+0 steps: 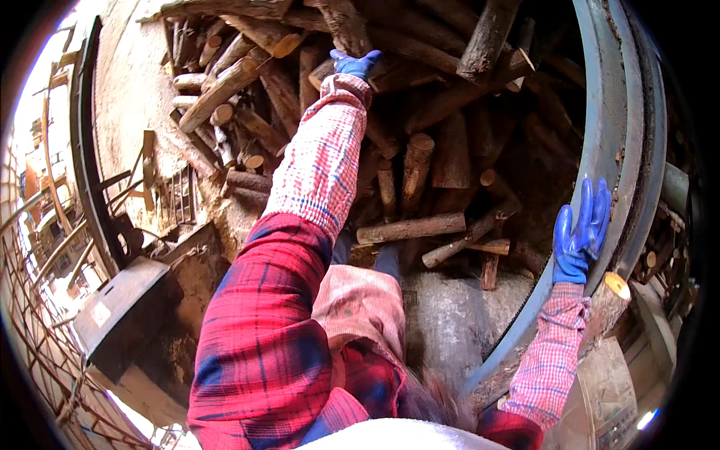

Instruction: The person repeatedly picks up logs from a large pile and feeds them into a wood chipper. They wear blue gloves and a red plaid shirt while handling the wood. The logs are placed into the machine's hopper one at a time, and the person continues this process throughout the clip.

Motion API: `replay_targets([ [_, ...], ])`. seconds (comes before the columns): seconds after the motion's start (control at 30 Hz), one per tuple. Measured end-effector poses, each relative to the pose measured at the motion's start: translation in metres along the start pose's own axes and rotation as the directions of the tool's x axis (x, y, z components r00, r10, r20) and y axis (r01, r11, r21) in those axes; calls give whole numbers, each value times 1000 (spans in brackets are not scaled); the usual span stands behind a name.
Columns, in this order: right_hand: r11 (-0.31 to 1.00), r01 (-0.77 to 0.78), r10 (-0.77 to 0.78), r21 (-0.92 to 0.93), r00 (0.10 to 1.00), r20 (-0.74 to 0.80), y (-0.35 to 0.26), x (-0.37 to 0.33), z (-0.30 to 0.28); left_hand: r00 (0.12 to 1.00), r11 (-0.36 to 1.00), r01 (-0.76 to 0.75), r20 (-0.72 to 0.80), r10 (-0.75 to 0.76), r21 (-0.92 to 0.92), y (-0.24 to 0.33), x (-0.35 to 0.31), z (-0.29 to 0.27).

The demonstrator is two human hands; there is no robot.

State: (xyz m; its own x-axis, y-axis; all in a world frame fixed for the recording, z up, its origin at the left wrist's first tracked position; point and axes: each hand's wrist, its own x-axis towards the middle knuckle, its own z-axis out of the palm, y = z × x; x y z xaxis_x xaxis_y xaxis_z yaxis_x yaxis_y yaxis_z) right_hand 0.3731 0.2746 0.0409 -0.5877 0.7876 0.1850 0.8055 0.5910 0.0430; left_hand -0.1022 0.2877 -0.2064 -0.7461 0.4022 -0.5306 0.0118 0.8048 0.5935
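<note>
My left hand (355, 66), in a blue glove, reaches far forward into the wood pile. Its thumb and fingers are spread around the near end of a thick log (341, 26) and seem to grip it; the undersides of the fingers are hidden. On the right, my right hand (581, 234), also gloved in blue, lies against a curved blue-grey metal beam (598, 112) with its fingers stretched out and nothing in them. Just below that hand, beside the beam, is a log (609, 300) with a pale cut end.
Cut logs (420, 169) of several sizes lie heaped ahead. A loose log (411, 228) rests crosswise nearer my feet. At the left stand a dark metal post (91, 150) and a box-shaped metal housing (124, 300). A grey slab (465, 315) lies below the pile.
</note>
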Motion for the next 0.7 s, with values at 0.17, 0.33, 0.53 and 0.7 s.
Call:
replay_targets([
  [0.17,1000,20,-20,-7,1000,-6,-8,8,-1,991,999,-27,-135,24,-20,-28,31,19],
  [0.33,997,71,-69,31,996,-63,-15,23,2,881,748,-65,314,353,-660,-80,27,-42],
  [0.53,991,-12,0,-137,996,-84,-2,-5,9,548,682,455,784,292,-572,-50,-219,-184],
  [0.7,423,-393,423,817,882,206,-176,-10,-6,390,904,211,880,271,-372,-76,-349,-243],
])
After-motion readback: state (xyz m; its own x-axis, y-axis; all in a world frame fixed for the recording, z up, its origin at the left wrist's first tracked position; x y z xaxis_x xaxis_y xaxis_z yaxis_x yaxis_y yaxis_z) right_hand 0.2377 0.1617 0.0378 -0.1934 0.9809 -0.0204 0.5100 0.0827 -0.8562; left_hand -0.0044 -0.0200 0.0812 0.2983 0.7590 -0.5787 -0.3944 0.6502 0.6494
